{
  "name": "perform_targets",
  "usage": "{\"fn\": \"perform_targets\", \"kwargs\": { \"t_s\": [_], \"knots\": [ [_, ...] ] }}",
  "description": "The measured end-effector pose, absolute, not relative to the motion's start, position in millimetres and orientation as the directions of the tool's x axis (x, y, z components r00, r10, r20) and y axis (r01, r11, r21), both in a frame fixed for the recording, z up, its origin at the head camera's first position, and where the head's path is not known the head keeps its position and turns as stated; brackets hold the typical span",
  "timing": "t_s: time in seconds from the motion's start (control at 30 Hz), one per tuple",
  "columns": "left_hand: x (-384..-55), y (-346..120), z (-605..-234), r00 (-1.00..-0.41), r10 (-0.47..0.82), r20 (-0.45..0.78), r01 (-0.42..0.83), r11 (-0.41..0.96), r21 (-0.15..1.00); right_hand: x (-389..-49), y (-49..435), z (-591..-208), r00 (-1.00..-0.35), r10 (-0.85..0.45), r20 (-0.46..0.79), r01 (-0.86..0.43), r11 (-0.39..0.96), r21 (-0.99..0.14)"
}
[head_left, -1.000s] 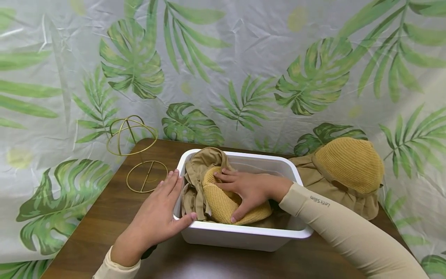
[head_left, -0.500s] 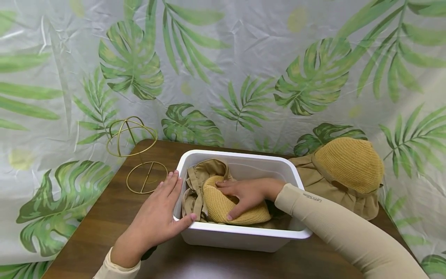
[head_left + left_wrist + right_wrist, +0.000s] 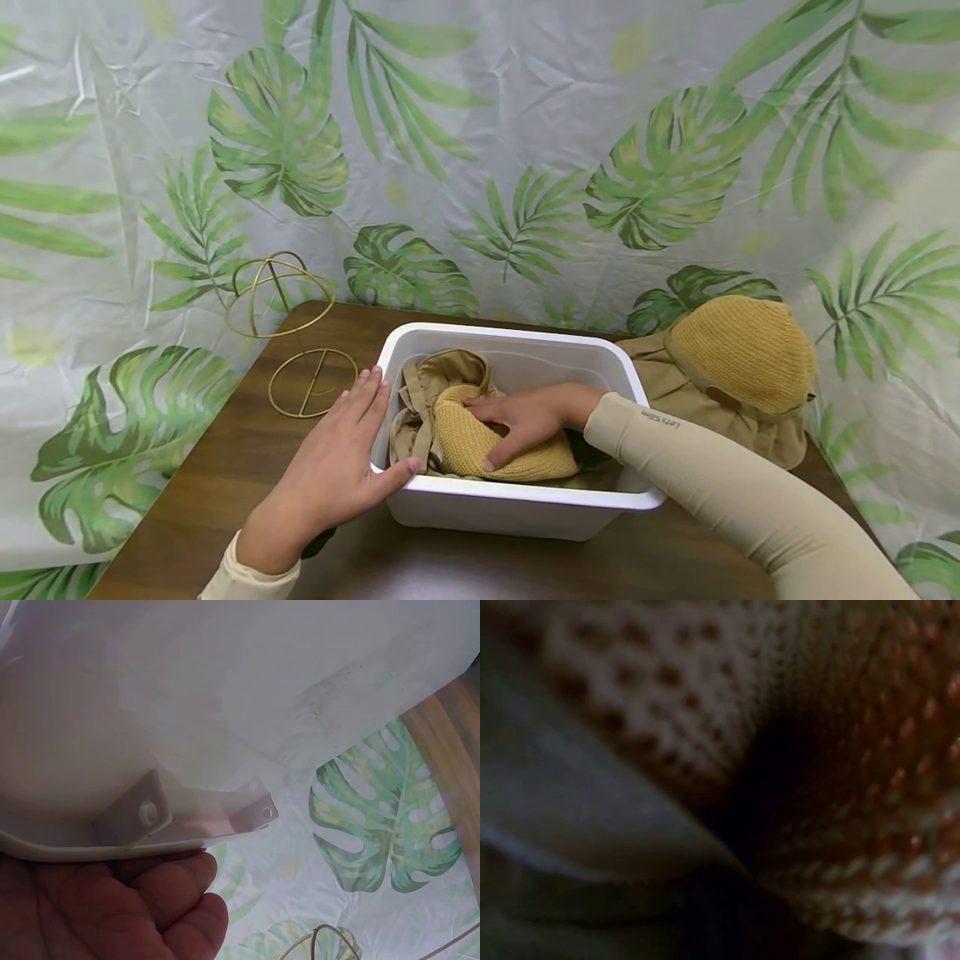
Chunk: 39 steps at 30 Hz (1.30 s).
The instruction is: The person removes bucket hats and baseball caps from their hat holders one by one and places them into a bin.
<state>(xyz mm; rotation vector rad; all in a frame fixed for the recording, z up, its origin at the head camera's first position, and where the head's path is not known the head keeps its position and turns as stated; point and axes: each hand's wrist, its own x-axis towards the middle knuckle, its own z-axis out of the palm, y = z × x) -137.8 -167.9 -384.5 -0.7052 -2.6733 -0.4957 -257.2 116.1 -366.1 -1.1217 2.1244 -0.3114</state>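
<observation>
Inside a white plastic bin (image 3: 517, 492), a mustard knit hat with a tan fabric brim (image 3: 442, 371) lies crumpled toward the left end. My right hand (image 3: 528, 417) presses down on its knit crown (image 3: 468, 442), thumb spread toward the near side. My left hand (image 3: 330, 454) rests with straight fingers along the bin's left rim, its thumb over the near corner. From below, the left wrist view shows that hand's fingers (image 3: 180, 892) against the rim. Dark, blurred knit (image 3: 900, 750) fills the right wrist view.
A second mustard knit hat (image 3: 742, 354) with a wide tan brim lies right of the bin. A gold wire stand (image 3: 303, 383) stands behind my left hand on the brown wooden table (image 3: 217, 475). A leaf-print sheet (image 3: 525, 125) hangs behind the table.
My right hand has pushed the hat lower into the bin, and its tan brim has sunk below the rim. The left hand has stayed on the rim.
</observation>
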Motion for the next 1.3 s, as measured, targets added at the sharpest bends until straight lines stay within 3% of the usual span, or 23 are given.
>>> {"fn": "perform_targets", "kwargs": {
  "t_s": [0.37, 0.67, 0.8, 0.93, 1.13, 1.3],
  "knots": [
    [-138.6, -168.6, -385.6, -0.818, 0.412, 0.402, 0.529, 0.812, 0.246, -258.4, 118.3, -365.5, -0.395, -0.798, -0.456, -0.612, 0.599, -0.517],
    [-139.4, -169.0, -385.7, -0.822, 0.41, 0.396, 0.526, 0.813, 0.25, -253.0, 132.7, -319.7, -0.477, -0.837, -0.269, -0.761, 0.546, -0.351],
    [-138.5, -168.6, -384.5, -0.844, 0.39, 0.369, 0.509, 0.801, 0.315, -242.4, 154.8, -289.2, -0.543, -0.828, -0.142, -0.759, 0.556, -0.339],
    [-137.7, -169.9, -382.4, -0.865, 0.383, 0.323, 0.492, 0.773, 0.401, -224.2, 188.7, -274.0, -0.651, -0.759, -0.003, -0.717, 0.616, -0.326],
    [-138.3, -188.2, -379.9, -0.833, 0.371, 0.411, 0.535, 0.731, 0.424, -188.2, 247.5, -284.4, -0.81, -0.563, 0.164, -0.584, 0.752, -0.305],
    [-143.7, -210.6, -381.3, -0.827, 0.295, 0.479, 0.499, 0.778, 0.381, -162.9, 289.7, -308.7, -0.867, -0.398, 0.301, -0.466, 0.862, -0.199]
  ]
}}
